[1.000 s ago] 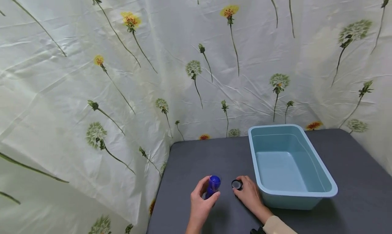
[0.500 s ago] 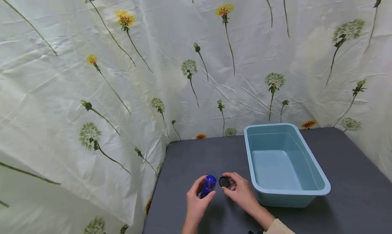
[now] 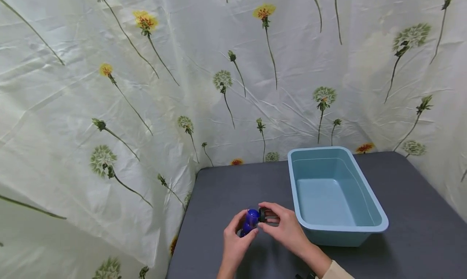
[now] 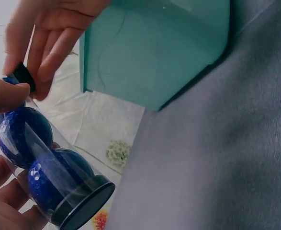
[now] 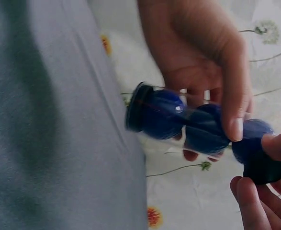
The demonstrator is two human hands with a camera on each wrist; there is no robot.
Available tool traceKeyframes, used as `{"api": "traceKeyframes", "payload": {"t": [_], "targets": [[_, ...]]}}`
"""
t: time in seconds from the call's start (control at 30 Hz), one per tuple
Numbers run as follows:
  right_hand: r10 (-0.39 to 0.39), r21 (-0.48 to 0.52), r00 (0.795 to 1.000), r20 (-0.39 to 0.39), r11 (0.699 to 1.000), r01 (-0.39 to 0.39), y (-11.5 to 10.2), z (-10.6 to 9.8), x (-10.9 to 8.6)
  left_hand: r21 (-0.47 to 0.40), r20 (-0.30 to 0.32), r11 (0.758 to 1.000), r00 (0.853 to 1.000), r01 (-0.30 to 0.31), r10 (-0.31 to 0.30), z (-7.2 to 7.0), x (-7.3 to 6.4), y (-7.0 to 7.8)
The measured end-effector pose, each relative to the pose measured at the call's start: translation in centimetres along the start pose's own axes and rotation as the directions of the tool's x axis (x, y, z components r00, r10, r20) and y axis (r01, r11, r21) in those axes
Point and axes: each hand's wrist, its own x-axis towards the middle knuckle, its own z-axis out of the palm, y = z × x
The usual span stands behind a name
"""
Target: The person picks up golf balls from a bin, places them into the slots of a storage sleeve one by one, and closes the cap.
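My left hand [image 3: 233, 240] grips a clear tube [image 3: 249, 222] around its side and holds it tilted above the grey table. Three blue balls [image 5: 163, 115] sit in a row inside the tube, seen best in the right wrist view. A black cap [image 5: 138, 108] closes its lower end. With thumb and fingers, my right hand [image 3: 290, 232] pinches a second black cap [image 4: 23, 76] at the tube's upper end. That cap meets the rim; whether it is seated is hidden by my fingers.
A light blue plastic bin [image 3: 337, 230] stands on the grey tabletop [image 3: 219, 198], just right of my right hand. A white curtain [image 3: 164, 88] printed with dandelions hangs behind and left of the table. A small black object [image 3: 310, 275] shows near my right sleeve.
My right hand has lifted the black cap and moved left to the tube's upper end, turning the cap toward it. The left hand keeps its grip on the tube, nearly still.
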Motion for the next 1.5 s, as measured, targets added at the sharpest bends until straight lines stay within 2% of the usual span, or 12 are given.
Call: {"api": "traceKeyframes", "payload": {"t": [0.13, 0.27, 0.4, 0.53, 0.63, 0.73, 0.87, 0.97, 1.1, 1.2, 1.33, 1.5], "targets": [[0.017, 0.099, 1.000, 0.015, 0.995, -0.018, -0.6, -0.6, 0.2, -0.012, 0.005, 1.000, 1.000, -0.023, 0.023, 0.1, -0.1, 0.0], [0.021, 0.103, 1.000, 0.017, 0.994, -0.022, -1.3, -1.0, 0.5, -0.030, 0.006, 0.999, 0.999, -0.033, 0.033, 0.2, -0.2, 0.0], [-0.006, 0.038, 1.000, 0.027, 0.999, 0.005, -2.0, -1.3, 0.7, -0.041, 0.002, 0.999, 1.000, -0.024, 0.024, 0.2, -0.1, 0.2], [-0.069, -0.051, 0.993, 0.096, 0.996, 0.074, -2.4, -1.7, 1.0, -0.021, -0.005, 1.000, 1.000, -0.023, 0.023, 0.2, -0.2, 1.2], [-0.123, -0.116, 0.976, 0.182, 0.983, 0.145, -2.8, -2.3, 1.4, -0.003, 0.005, 0.999, 0.999, -0.047, 0.047, 0.0, -0.3, 2.2], [-0.142, -0.172, 0.952, 0.270, 0.966, 0.193, -3.3, -3.0, 1.9, 0.017, 0.025, 0.995, 0.995, -0.100, 0.099, 0.0, -0.4, 2.8], [-0.113, -0.242, 0.926, 0.361, 0.947, 0.210, -3.9, -3.8, 2.4, 0.047, 0.048, 0.987, 0.987, -0.152, 0.150, 0.3, -0.5, 1.7], [-0.070, -0.282, 0.911, 0.406, 0.939, 0.197, -4.2, -4.2, 2.6, 0.042, 0.080, 0.988, 0.986, -0.151, 0.148, 0.4, -0.5, 0.6], [-0.017, -0.291, 0.898, 0.440, 0.943, 0.161, -4.4, -4.3, 2.7, 0.029, 0.133, 0.989, 0.982, -0.142, 0.137, 0.4, -0.6, 0.0], [0.001, -0.279, 0.893, 0.450, 0.950, 0.140, -4.3, -4.3, 2.7, 0.036, 0.147, 0.989, 0.980, -0.140, 0.134, 0.5, -0.6, 0.0], [0.004, -0.283, 0.894, 0.448, 0.949, 0.138, -4.3, -4.3, 2.6, 0.029, 0.137, 0.989, 0.981, -0.145, 0.140, 0.6, -0.8, 0.2], [0.004, -0.313, 0.903, 0.429, 0.939, 0.144, -4.4, -4.2, 2.6, 0.026, 0.113, 0.988, 0.983, -0.149, 0.145, 1.0, -0.9, 0.5]]}}
